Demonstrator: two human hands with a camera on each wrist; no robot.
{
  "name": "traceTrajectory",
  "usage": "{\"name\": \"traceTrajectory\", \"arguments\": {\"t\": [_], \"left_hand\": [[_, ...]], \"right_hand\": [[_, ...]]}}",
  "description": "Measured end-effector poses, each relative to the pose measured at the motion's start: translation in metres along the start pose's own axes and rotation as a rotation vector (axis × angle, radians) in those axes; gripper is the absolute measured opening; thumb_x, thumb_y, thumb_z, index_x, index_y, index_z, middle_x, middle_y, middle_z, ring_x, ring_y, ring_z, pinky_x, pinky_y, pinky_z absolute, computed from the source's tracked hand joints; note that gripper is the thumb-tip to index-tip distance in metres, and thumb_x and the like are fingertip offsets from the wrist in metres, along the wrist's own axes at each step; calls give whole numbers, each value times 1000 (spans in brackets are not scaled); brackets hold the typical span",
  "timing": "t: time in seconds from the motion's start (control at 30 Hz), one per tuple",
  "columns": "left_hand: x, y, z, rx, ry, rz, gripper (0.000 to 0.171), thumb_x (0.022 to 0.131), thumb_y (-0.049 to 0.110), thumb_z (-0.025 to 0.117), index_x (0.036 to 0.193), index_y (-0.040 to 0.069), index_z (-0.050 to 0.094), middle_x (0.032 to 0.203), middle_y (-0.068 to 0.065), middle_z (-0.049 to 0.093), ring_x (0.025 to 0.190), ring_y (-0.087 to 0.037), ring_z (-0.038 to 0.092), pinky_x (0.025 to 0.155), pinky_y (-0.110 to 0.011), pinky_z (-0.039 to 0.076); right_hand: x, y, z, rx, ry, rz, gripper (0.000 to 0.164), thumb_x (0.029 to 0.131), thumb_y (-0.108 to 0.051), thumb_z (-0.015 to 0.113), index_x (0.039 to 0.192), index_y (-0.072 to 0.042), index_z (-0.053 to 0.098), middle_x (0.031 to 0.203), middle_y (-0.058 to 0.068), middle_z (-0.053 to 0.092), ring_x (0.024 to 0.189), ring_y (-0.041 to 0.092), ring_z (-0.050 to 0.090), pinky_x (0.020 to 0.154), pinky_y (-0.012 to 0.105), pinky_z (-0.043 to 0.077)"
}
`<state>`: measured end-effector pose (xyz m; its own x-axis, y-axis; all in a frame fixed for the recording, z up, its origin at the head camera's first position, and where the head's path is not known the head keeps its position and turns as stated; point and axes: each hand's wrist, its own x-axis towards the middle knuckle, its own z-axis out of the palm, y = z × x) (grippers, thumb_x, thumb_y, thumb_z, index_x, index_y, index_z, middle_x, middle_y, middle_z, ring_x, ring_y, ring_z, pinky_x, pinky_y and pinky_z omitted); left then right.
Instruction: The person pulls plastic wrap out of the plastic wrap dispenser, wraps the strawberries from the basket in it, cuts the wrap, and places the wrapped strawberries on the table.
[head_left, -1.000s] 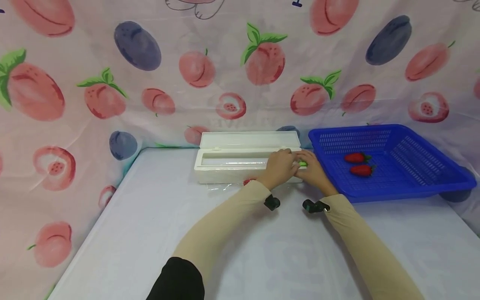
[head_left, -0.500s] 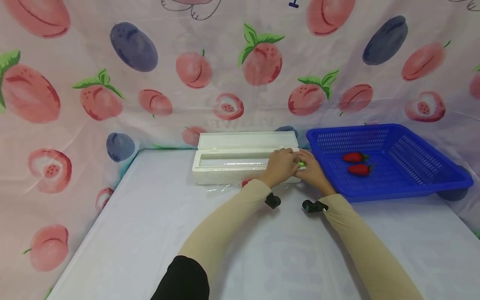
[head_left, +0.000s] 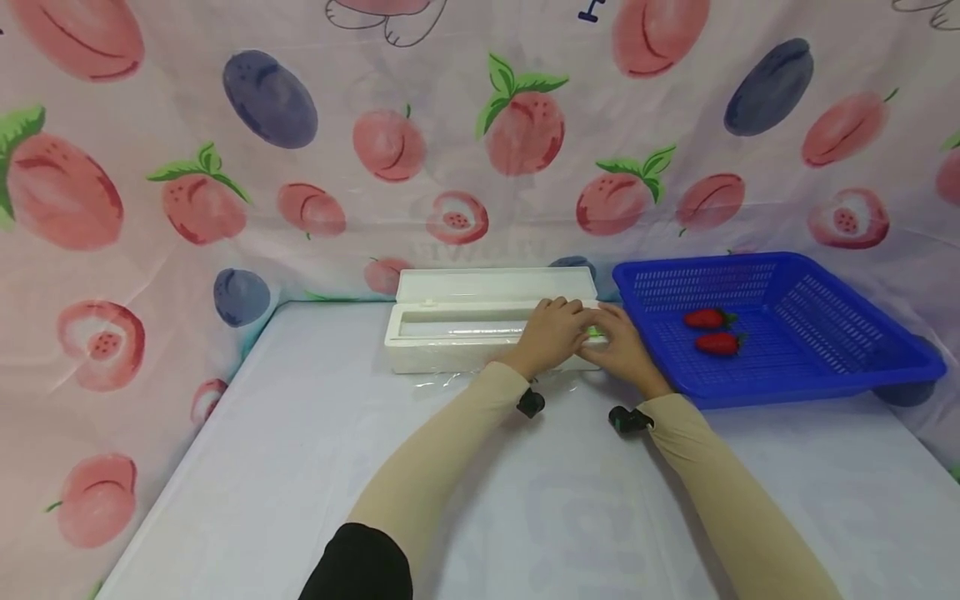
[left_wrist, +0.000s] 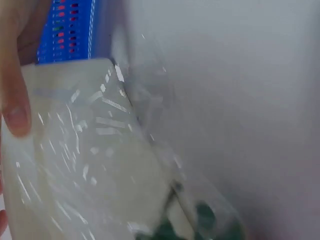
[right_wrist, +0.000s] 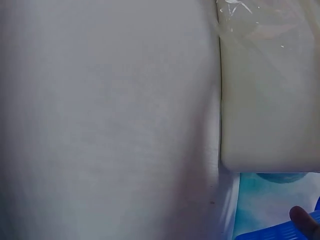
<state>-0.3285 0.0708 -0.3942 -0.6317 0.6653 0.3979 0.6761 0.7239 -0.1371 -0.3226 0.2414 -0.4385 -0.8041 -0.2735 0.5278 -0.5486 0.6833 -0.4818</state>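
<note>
A long white cling film box (head_left: 442, 357) stands at the back of the table with its lid (head_left: 495, 286) raised and a film roll (head_left: 465, 327) inside. Clear film (left_wrist: 80, 150) drapes down its front. My left hand (head_left: 551, 333) grips the box's right part, fingers over the top edge and thumb (left_wrist: 17, 120) on the film-covered front. Close beside it, my right hand (head_left: 622, 346) curls thumb and fingers around a small green slider (head_left: 596, 332) at the box's right end. Blurred green leafy shapes (left_wrist: 205, 217) show low in the left wrist view.
A blue plastic basket (head_left: 810, 383) stands right of the box, with two strawberries (head_left: 718, 343) inside. Behind everything hangs a fruit-print cloth (head_left: 450, 150). White cloth (head_left: 525, 517) covers the table.
My left hand has shifted slightly left, and its sleeve now hides the red spot seen earlier at the box's front. My right hand and the green slider have edged left too.
</note>
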Motion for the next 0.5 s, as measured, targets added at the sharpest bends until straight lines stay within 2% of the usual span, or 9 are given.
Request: {"name": "traceTrajectory", "arguments": {"t": [0.1,0.2,0.27,0.37,0.5], "left_hand": [[-8,-9,-1,-13,-13,-9,30,93,38,55,120,24,60,109,6,61,102,-13,56,93,-32,43],[-20,-21,-3,-28,-16,-19,22,93,37,55,108,23,62,106,6,61,99,-13,57,93,-32,44],[-28,-28,-7,-37,-18,-22,18,93,36,55,101,21,62,104,6,61,98,-14,57,92,-33,45],[-42,-41,-13,-41,-23,-36,16,93,34,57,98,20,62,102,5,62,96,-15,57,92,-33,45],[-60,-59,-19,-58,-28,-47,15,92,32,58,98,19,63,101,4,62,95,-16,57,91,-34,45]], "right_hand": [[1,-3,1,-18,5,-17,42,70,-16,80,106,0,64,114,20,64,128,41,38,109,55,26],[0,-5,1,-57,10,-44,39,70,-20,79,100,0,64,112,21,64,126,42,40,107,55,28],[0,-5,2,-116,14,-83,37,70,-22,78,97,-1,64,110,20,64,123,42,43,106,55,30],[1,-7,1,-224,18,-133,37,70,-28,75,96,-3,64,107,18,64,119,42,47,98,57,36],[1,-14,-2,-349,2,-151,40,71,-35,72,97,-5,64,108,16,64,117,40,50,87,58,42]]}}
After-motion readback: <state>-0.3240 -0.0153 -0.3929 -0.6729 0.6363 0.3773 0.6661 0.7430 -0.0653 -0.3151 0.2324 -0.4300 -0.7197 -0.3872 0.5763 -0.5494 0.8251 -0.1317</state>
